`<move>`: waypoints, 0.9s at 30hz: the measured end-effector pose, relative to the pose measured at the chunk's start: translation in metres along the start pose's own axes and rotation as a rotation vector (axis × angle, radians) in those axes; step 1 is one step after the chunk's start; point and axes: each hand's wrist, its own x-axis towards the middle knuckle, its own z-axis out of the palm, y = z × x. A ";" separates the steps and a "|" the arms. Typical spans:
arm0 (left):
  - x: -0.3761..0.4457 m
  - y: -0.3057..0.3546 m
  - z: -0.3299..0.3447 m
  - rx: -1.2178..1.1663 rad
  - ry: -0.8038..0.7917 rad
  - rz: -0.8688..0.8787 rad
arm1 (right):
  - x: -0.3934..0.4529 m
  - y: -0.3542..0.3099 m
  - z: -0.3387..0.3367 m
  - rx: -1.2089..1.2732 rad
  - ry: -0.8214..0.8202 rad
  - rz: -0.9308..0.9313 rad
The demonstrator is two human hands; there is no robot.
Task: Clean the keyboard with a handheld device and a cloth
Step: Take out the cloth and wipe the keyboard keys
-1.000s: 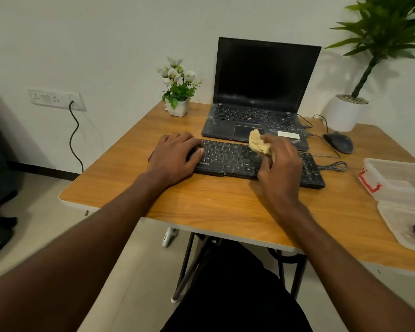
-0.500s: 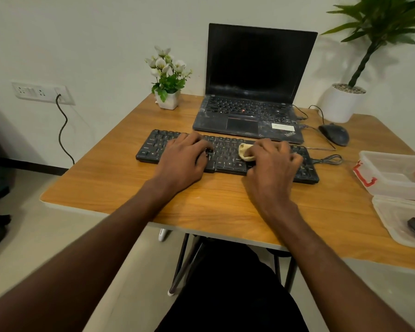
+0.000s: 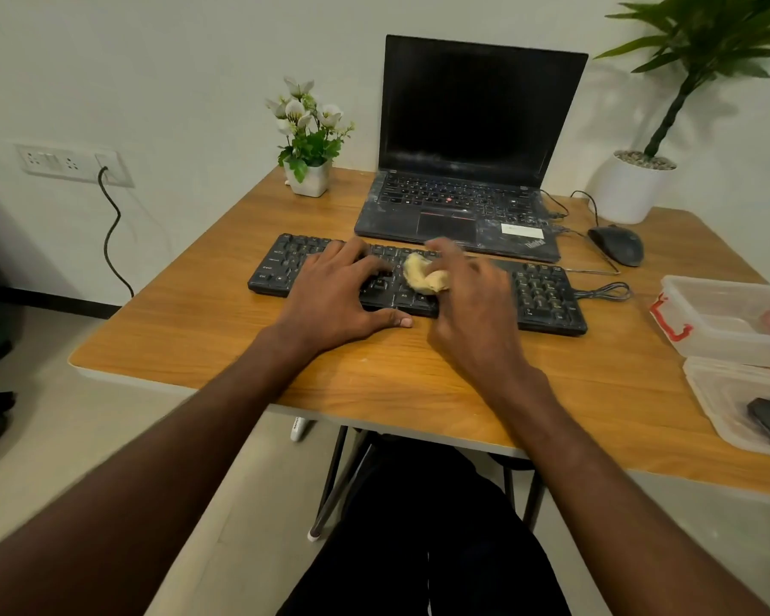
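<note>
wooden desk point(image 3: 374, 380): left hand point(image 3: 334, 300) flat, steadying keyboard point(image 3: 547, 300); right hand point(image 3: 467, 295) bunches yellow cloth point(image 3: 423, 277) mid-keys; keyboard's length extends sideways past both fingertips.

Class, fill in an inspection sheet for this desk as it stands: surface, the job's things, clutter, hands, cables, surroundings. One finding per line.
Surface: wooden tabletop, faint pale specks near the front edge.
Job's things: black wired keyboard lying flat; crumpled yellow cloth on its middle keys. Handheld device: not identifiable.
Clutter: open dusty black laptop; black mouse; small white pot of white flowers; clear plastic box with red latch; clear lid or tray holding a dark object.
Hands: left hand rests flat on the keyboard; right hand holds the cloth, blurred.
Cables: keyboard cable coiled at right; black wall cord.
Surroundings: white wall socket; tall green plant in white pot.
</note>
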 end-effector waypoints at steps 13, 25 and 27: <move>0.001 0.001 0.000 0.009 -0.021 -0.026 | 0.001 0.002 -0.002 0.129 0.050 0.071; 0.002 0.002 0.001 0.010 -0.031 -0.045 | 0.002 0.001 0.000 0.033 -0.001 0.019; 0.002 0.002 0.001 0.009 -0.025 -0.042 | 0.002 0.004 0.000 0.100 -0.045 0.016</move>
